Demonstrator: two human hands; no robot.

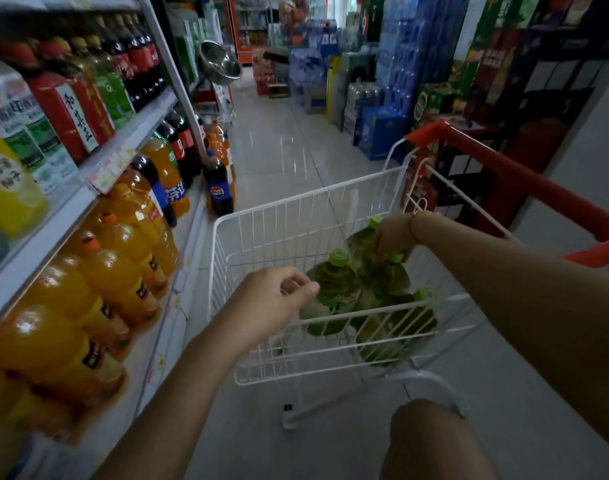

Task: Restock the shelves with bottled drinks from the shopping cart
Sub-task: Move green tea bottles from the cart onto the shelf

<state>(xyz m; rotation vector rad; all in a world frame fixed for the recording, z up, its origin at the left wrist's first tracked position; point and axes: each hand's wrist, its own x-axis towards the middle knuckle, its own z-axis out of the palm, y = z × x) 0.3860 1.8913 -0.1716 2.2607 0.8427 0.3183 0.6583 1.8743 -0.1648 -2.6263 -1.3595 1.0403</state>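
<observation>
Bottled drinks: four green bottles with pale green caps, all standing in the shopping cart, none yet on the shelves.

- **Far left:** the shelves run down the aisle. The lower tier is packed with orange drink bottles.
- **Left hand:** the left hand hangs over the cart's near-left corner with its fingers curled. It is just beside the shoulder of the near-left bottle. Whether it touches or holds that bottle cannot be told.
- **Cart contents:** the bottles cluster in the right half of the basket, touching one another. Their long axes are near upright and their caps point up toward the viewer.
- **Right hand:** the right hand reaches down among them. Its fingers curl about the neck of the middle bottle, whose cap shows just below the palm; this is judged a grip.
- **Other bottles:** the far bottle stands just behind that hand, and the near-right bottle stands nearest the viewer.
- **Far right:** the red handle.

Governing relation: the bottles lie below and ahead of both hands, so a lift would be taken from above, by the neck. The shelves lie to the left of the cart, so a lifted bottle must travel leftward over the rim. The left hand is nearer both the shelves and the near-left bottle, and the right hand is nearer the other three.
</observation>
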